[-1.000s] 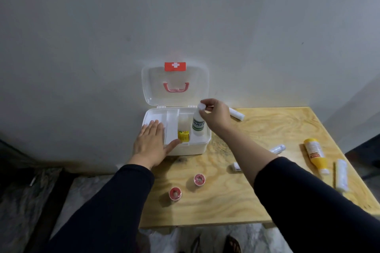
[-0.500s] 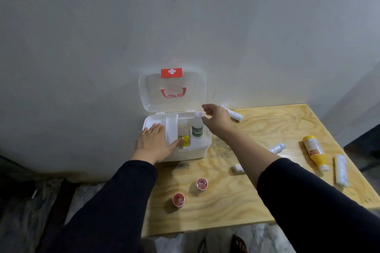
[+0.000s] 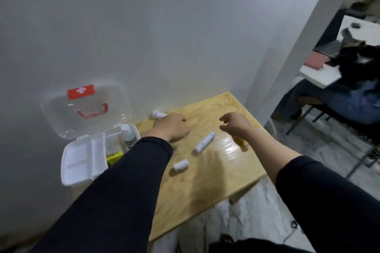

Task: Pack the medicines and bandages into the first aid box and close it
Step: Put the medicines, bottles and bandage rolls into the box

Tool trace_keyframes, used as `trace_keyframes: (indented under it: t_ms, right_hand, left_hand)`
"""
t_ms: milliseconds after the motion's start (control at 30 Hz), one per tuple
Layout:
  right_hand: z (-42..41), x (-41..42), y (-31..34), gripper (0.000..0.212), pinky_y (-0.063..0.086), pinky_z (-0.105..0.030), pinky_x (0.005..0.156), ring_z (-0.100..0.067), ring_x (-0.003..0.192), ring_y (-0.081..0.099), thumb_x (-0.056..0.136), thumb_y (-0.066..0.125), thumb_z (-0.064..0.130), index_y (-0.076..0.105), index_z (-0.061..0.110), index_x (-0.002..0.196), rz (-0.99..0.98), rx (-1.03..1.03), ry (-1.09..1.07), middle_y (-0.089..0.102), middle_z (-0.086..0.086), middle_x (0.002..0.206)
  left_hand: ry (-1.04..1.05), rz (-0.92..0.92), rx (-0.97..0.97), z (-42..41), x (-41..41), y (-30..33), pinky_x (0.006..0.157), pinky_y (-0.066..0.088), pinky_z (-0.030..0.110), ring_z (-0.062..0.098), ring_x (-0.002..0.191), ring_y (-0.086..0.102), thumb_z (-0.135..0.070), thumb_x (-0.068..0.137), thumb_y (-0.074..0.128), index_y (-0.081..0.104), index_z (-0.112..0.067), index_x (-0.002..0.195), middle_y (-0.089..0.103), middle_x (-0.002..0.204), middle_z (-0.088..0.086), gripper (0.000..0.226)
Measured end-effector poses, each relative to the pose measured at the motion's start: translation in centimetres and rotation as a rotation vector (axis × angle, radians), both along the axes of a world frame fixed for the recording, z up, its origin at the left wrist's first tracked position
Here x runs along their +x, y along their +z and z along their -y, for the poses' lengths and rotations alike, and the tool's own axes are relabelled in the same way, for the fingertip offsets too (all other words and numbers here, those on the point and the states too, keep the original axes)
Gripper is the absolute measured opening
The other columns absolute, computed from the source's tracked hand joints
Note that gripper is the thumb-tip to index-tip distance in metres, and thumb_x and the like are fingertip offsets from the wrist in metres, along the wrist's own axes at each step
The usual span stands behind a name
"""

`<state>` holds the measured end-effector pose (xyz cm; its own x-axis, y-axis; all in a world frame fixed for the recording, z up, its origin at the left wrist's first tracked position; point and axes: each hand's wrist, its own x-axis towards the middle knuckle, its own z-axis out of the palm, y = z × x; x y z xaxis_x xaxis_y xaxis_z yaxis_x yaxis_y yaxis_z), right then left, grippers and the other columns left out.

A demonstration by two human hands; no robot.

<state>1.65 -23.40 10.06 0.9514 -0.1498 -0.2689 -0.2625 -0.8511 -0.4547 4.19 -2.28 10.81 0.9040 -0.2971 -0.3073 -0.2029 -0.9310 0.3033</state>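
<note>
The white first aid box [image 3: 78,162] stands open at the table's left end, its clear lid [image 3: 86,109] leaning on the wall. A white bottle [image 3: 129,135] and a yellow packet [image 3: 114,157] are inside. My left hand [image 3: 170,127] lies palm down on the table and covers one end of a white roll [image 3: 159,114] by the wall. My right hand [image 3: 234,124] hovers with fingers loosely curled and holds nothing, above a yellow bottle [image 3: 239,140] it mostly hides. A long white roll [image 3: 204,142] and a short one [image 3: 181,164] lie between my arms.
The wooden table [image 3: 205,181] is small, with its right edge close behind my right hand. A white pillar [image 3: 298,47] rises past the far corner. A seated person [image 3: 349,96] and a dark chair are further right.
The view has swung right. My right hand let go of the white bottle, now standing in the box, and moved right. My left hand left the box and reached to the roll by the wall.
</note>
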Motion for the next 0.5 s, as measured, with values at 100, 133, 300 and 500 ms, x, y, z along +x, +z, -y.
trace_keyframes:
  t_ms: [100, 133, 300, 500]
  right_hand:
    - [5.4, -0.8, -1.2, 0.04, 0.046, -0.035, 0.099, -0.027, 0.12, 0.056, 0.088, 0.058, 0.024, 0.06, 0.012, 0.126, -0.03, -0.001, -0.128, 0.063, -0.011, 0.127]
    - [6.9, -0.9, -1.7, 0.04, 0.046, -0.035, 0.099, -0.027, 0.12, 0.056, 0.087, 0.058, 0.023, 0.06, 0.012, 0.125, -0.041, 0.0, -0.159, 0.063, -0.012, 0.128]
    - [10.4, -1.2, -4.7, 0.043, 0.047, -0.031, 0.091, -0.025, 0.111, 0.061, 0.083, 0.062, 0.016, 0.057, 0.012, 0.126, -0.077, 0.067, -0.232, 0.065, -0.013, 0.121]
    - [8.5, -1.0, -8.5, 0.047, 0.049, -0.037, 0.085, -0.03, 0.112, 0.056, 0.084, 0.062, 0.023, 0.043, 0.012, 0.127, -0.036, 0.101, -0.24, 0.06, -0.012, 0.115]
  left_hand:
    - [-0.056, -0.051, -0.017, 5.3, 0.4, -1.1, 0.106, 0.043, 0.04, 0.024, 0.132, 0.048, -0.044, 0.093, 0.049, 0.048, -0.022, 0.142, 0.047, 0.148, 0.001, 0.054]
    - [-0.088, -0.052, -0.008, 6.9, 0.5, -1.6, 0.105, 0.044, 0.041, 0.024, 0.132, 0.048, -0.045, 0.094, 0.049, 0.048, -0.022, 0.142, 0.047, 0.148, 0.001, 0.054]
    - [-0.122, -0.073, 0.021, 12.2, 1.1, -4.3, 0.105, 0.043, 0.04, 0.023, 0.131, 0.049, -0.045, 0.093, 0.05, 0.049, -0.021, 0.14, 0.05, 0.145, 0.001, 0.053]
    - [-0.065, -0.102, 0.039, 14.5, 1.6, -6.6, 0.102, 0.045, 0.04, 0.023, 0.129, 0.051, -0.045, 0.093, 0.05, 0.05, -0.021, 0.139, 0.053, 0.141, 0.001, 0.052]
